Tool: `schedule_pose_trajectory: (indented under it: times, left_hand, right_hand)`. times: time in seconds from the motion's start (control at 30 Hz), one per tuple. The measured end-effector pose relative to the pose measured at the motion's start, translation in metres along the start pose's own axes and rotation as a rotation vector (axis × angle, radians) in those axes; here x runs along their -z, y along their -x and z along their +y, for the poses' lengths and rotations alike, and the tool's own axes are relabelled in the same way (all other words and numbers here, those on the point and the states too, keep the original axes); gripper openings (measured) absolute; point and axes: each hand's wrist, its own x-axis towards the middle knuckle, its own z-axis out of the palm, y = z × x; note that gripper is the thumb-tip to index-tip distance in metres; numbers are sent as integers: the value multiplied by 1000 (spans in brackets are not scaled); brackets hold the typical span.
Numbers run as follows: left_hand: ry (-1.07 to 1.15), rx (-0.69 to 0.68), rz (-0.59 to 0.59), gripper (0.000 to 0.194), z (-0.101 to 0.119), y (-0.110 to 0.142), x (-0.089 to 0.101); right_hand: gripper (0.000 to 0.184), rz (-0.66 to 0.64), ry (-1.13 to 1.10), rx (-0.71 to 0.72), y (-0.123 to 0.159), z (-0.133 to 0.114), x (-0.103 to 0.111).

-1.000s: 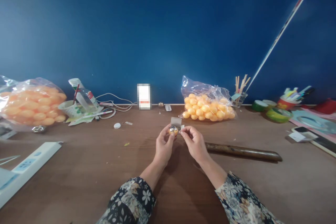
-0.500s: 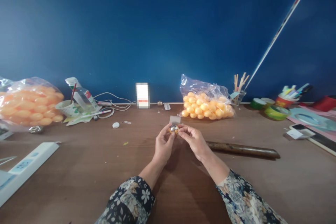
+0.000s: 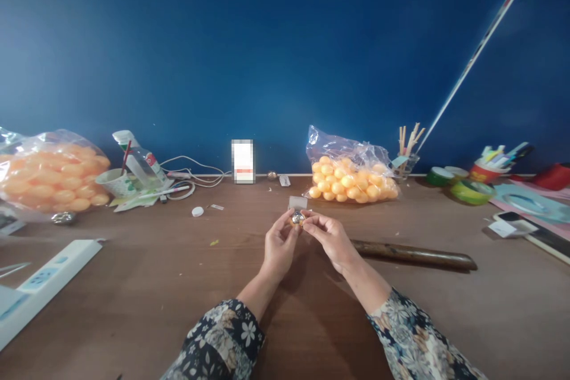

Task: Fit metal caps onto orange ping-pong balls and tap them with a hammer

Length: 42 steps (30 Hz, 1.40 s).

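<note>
Between my two hands, over the middle of the table, is a small shiny silver ball (image 3: 297,218) with orange showing at its edge. My left hand (image 3: 280,240) pinches it from the left with thumb and fingers. From the right, the closed fingertips of my right hand (image 3: 330,238) press against its side. Just behind the ball lies a grey-white roll (image 3: 298,202), which looks like tape. The fingers cover part of the ball.
A brown wooden stick (image 3: 414,254) lies right of my hands. Bags of orange balls stand at the back right (image 3: 351,181) and far left (image 3: 57,181). A power strip (image 3: 48,285) is at left; tape rolls (image 3: 472,191) and a phone (image 3: 550,240) are at right.
Both hands stay on the silver ball, almost unmoved. The whole view has shifted very slightly.
</note>
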Motion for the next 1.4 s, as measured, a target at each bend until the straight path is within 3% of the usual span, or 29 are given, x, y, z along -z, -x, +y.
schedule_pose_trajectory:
  times: [1.4]
  left_hand:
    - [18, 22, 29, 48, 2, 1, -2]
  right_hand:
    - [24, -14, 72, 39, 0, 2, 2]
